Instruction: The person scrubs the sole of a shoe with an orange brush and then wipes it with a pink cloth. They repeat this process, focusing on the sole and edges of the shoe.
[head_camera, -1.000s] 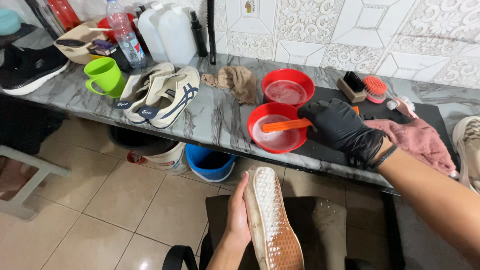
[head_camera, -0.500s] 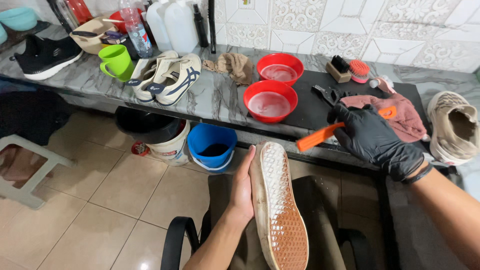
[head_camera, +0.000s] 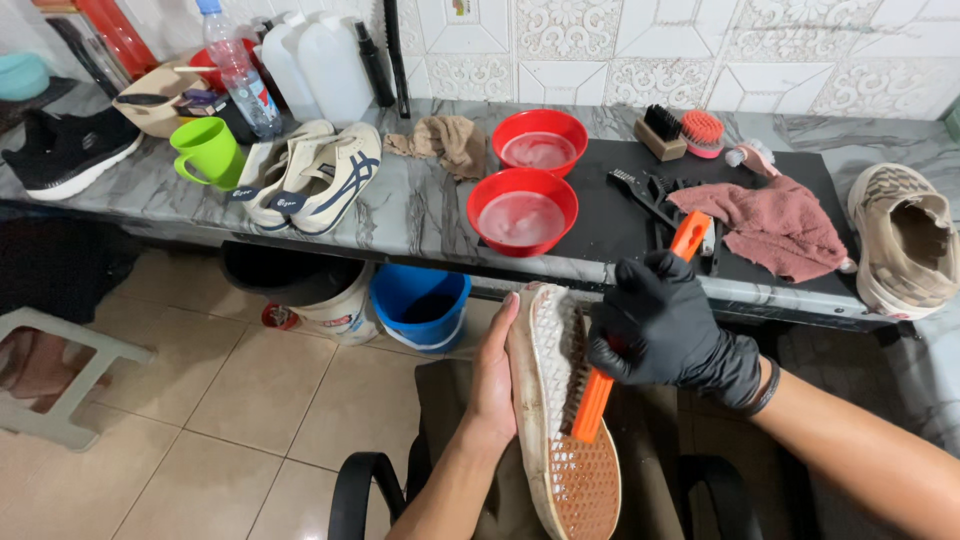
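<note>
My bare left hand (head_camera: 493, 375) grips the upturned shoe (head_camera: 560, 420) at six o'clock; my gloved right hand (head_camera: 665, 325) clenches the orange brush (head_camera: 600, 385), bristles touching its sole.

Grey marble table (head_camera: 410, 215) along the tiled wall, crowded with things.

Left of the nearer red bowl (head_camera: 521, 210) lie a brown rag (head_camera: 445, 140), pale sneakers (head_camera: 315, 175) and a green mug (head_camera: 208, 150); right of it, a black mat (head_camera: 610, 215) bearing brushes (head_camera: 680, 130) and a pink cloth (head_camera: 780, 225).
</note>
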